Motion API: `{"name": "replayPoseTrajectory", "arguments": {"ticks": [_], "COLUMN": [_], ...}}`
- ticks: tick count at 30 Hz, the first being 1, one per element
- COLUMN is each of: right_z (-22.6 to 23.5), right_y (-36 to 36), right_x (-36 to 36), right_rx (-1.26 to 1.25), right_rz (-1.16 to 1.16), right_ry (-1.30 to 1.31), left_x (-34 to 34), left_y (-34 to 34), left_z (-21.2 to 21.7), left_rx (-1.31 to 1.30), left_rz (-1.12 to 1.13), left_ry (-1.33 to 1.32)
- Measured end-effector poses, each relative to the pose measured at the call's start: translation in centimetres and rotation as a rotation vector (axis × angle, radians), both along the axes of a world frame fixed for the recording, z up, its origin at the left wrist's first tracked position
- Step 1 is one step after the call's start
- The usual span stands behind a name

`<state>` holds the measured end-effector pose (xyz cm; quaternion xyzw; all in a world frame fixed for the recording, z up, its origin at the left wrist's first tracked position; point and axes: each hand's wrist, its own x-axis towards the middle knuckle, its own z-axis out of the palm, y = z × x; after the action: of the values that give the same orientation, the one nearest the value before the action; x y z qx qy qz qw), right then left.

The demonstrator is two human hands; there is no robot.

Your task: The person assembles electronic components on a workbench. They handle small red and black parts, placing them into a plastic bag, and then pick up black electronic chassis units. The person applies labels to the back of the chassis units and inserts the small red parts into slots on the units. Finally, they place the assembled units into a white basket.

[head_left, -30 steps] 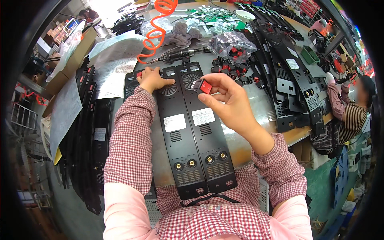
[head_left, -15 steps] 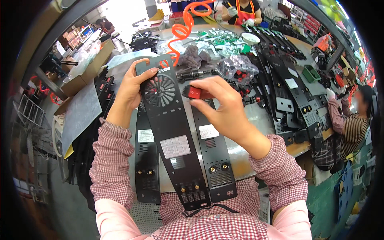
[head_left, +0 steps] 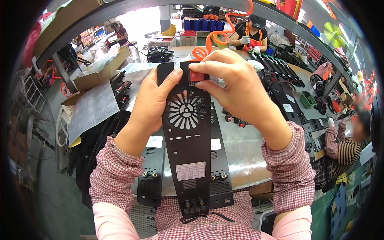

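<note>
A long black metal panel [head_left: 187,150] with a round fan grille and a white label stands tilted up in front of me. My left hand [head_left: 154,94] grips its upper left edge, thumb on the front face. Near the panel's top right corner, my right hand [head_left: 236,82] pinches a red rocker switch [head_left: 196,76], which sits over the panel's cutout; how deep it is in cannot be told. Behind the raised panel, two similar black panels, a left one [head_left: 151,172] and a right one [head_left: 220,170], rest at the table's near edge.
More black panels [head_left: 282,96] lie along the right of the metal table [head_left: 244,146]. Loose red switches [head_left: 240,122] lie beyond my right wrist. An orange coiled hose [head_left: 212,40] hangs ahead. One co-worker [head_left: 252,36] is across the table, another [head_left: 344,136] at the right.
My right hand has brought the red switch from beside the panel to its top corner. The panel is held more upright and higher. The head view has tilted up.
</note>
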<state>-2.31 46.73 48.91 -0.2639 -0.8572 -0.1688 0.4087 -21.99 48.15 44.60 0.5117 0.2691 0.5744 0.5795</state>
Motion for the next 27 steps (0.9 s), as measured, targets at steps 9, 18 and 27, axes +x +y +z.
{"name": "replayPoseTrajectory", "arguments": {"ticks": [9, 18, 27], "right_z": [0.5, 0.6, 0.5], "right_y": [-1.6, -3.2, -3.0], "right_x": [0.1, -0.3, -0.8], "right_rx": [0.008, -0.779, -1.094], "right_rz": [-0.065, 0.168, 0.285], "right_ry": [-0.022, 0.572, 0.606], "left_x": [0.3, 0.0, 0.1], "left_y": [-1.6, -2.7, -4.3], "left_z": [0.5, 1.9, 2.9], "left_rx": [0.061, 0.152, 0.183], "left_rz": [-0.032, -0.056, 0.068], "left_ry": [-0.041, 0.066, 0.114]}}
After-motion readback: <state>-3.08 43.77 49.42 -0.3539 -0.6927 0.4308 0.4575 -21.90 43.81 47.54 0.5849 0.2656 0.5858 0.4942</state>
